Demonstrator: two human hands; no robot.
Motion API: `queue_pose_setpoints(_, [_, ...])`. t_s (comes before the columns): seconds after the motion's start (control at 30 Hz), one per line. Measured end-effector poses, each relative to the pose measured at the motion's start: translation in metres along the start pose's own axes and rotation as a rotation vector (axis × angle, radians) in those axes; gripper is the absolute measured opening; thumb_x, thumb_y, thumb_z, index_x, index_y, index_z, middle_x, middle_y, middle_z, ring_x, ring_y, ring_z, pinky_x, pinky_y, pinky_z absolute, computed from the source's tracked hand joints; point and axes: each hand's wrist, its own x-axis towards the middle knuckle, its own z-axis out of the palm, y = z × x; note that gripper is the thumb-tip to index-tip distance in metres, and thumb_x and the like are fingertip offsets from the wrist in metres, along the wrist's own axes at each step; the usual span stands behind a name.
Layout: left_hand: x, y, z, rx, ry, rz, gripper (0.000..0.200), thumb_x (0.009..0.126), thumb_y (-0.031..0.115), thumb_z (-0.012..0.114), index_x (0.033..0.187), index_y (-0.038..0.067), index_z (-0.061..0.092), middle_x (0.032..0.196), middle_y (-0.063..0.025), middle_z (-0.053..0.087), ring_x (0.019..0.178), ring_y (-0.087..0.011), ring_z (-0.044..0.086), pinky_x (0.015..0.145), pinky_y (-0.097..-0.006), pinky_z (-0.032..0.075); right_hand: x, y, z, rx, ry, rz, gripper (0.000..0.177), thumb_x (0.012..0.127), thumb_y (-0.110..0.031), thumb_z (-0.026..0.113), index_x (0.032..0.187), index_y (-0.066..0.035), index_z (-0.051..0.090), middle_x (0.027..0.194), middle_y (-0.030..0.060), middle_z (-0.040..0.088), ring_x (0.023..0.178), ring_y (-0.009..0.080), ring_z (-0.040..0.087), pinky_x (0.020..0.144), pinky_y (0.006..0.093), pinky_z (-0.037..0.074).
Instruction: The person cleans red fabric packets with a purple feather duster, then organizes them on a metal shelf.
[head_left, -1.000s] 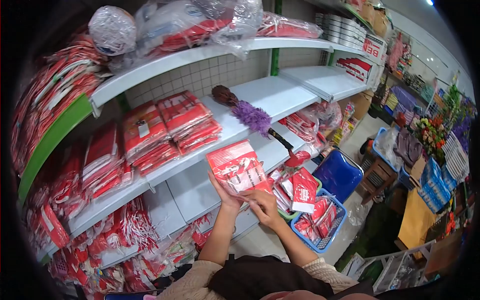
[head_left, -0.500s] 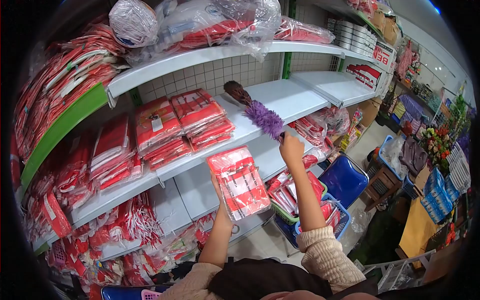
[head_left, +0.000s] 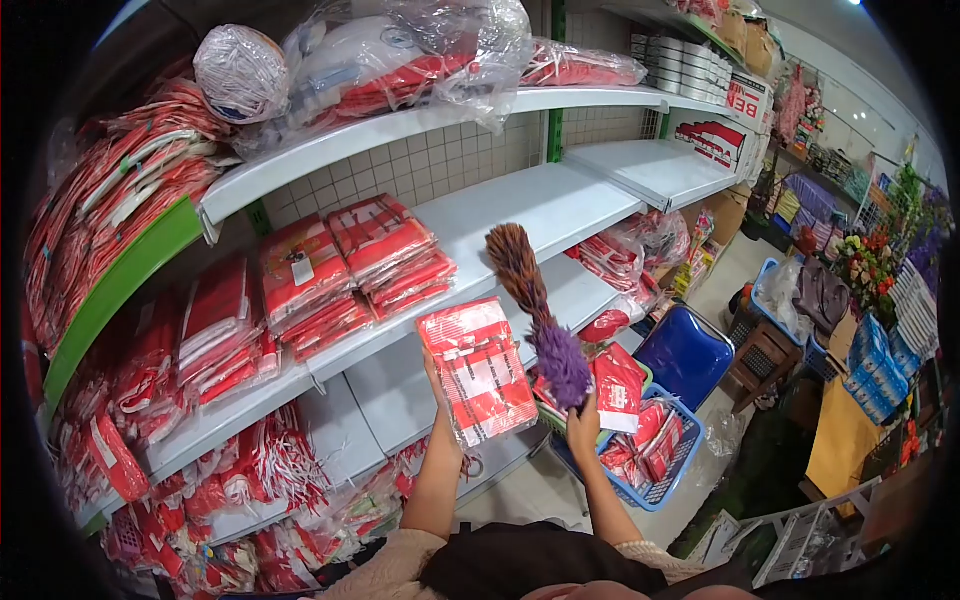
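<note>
A red and white packet in clear plastic (head_left: 477, 372) is held up in front of the shelves by my left hand (head_left: 436, 385), whose fingers are mostly hidden behind it. My right hand (head_left: 582, 425) is closed round the handle end of a feather duster (head_left: 535, 315). The duster has purple feathers near the hand and brown ones at its tip, which points up and left over the front of the middle shelf (head_left: 480, 225). Two stacks of red packets (head_left: 305, 270) (head_left: 390, 245) lie on that shelf, left of the duster.
Plastic-wrapped goods and a ball of white string (head_left: 240, 75) sit on the upper shelf (head_left: 400, 112). Below right are a blue basket of red packets (head_left: 690, 450) and a blue chair (head_left: 685, 350). A metal frame (head_left: 790, 540) stands at the lower right.
My right hand has moved down and closer to my body, bringing the duster off the middle shelf's surface and more upright. The packet in my left hand has barely moved. The view has shifted slightly.
</note>
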Motion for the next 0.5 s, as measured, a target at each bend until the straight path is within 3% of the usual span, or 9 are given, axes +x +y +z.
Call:
queue_pose_setpoints(0.13, [0.007,-0.004,0.006,0.063,0.010,-0.030,0.071,0.081,0.061,0.040,0.130,0.009,0.038,0.127,-0.0117,0.046,0.111,-0.0270,0.048,0.094,-0.0419,0.040,-0.026,0.021,-0.030,-0.087,0.043,0.165,0.036,0.074,-0.012,0.057,0.107,0.000,0.047,0.080,0.0262,0.058,0.076,0.0433,0.056,0.067,0.0472,0.042])
queue_pose_setpoints(0.17, [0.009,-0.004,0.008,0.086,0.011,-0.035,0.071,0.081,0.061,0.040,0.129,0.009,0.039,0.127,-0.0117,0.046,0.111,-0.0269,0.048,0.094,-0.0418,0.040,-0.029,0.021,-0.037,-0.148,0.145,0.105,0.029,0.073,-0.012,0.058,0.098,-0.001,0.051,0.071,0.0230,0.059,0.068,0.0418,0.057,0.061,0.0472,0.042])
queue_pose_setpoints(0.27, [0.018,-0.009,0.012,0.172,0.005,-0.067,0.070,0.081,0.060,0.040,0.129,0.009,0.039,0.126,-0.0114,0.047,0.111,-0.0265,0.048,0.094,-0.0414,0.040,-0.030,0.011,-0.058,-0.118,0.209,0.136,0.026,0.072,-0.014,0.058,0.095,-0.001,0.052,0.067,0.0221,0.058,0.065,0.0403,0.057,0.058,0.0461,0.042])
queue_pose_setpoints(0.3, [0.022,-0.011,0.013,0.213,0.001,-0.078,0.070,0.081,0.060,0.040,0.129,0.009,0.040,0.126,-0.0113,0.047,0.110,-0.0264,0.049,0.094,-0.0413,0.040,-0.031,0.005,-0.066,-0.004,0.210,0.070,0.027,0.072,-0.014,0.059,0.095,-0.001,0.053,0.066,0.0215,0.057,0.062,0.0392,0.057,0.056,0.0452,0.042])
queue_pose_setpoints(0.43, [0.037,-0.021,0.015,0.416,-0.039,-0.106,0.069,0.081,0.059,0.041,0.128,0.009,0.041,0.125,-0.0110,0.048,0.110,-0.0259,0.049,0.093,-0.0408,0.041,-0.029,-0.016,-0.084,-0.064,0.099,-0.327,0.016,0.073,-0.012,0.055,0.083,-0.001,0.057,0.066,0.0217,0.056,0.061,0.0396,0.055,0.056,0.0442,0.041])
queue_pose_setpoints(0.5, [0.044,-0.028,0.017,0.547,-0.059,-0.111,0.068,0.081,0.059,0.041,0.128,0.009,0.041,0.125,-0.0109,0.048,0.109,-0.0256,0.050,0.093,-0.0406,0.041,-0.020,-0.027,-0.089,-0.207,0.067,-0.297,0.014,0.071,-0.013,0.055,0.078,-0.001,0.056,0.066,0.0220,0.056,0.062,0.0402,0.055,0.057,0.0451,0.042])
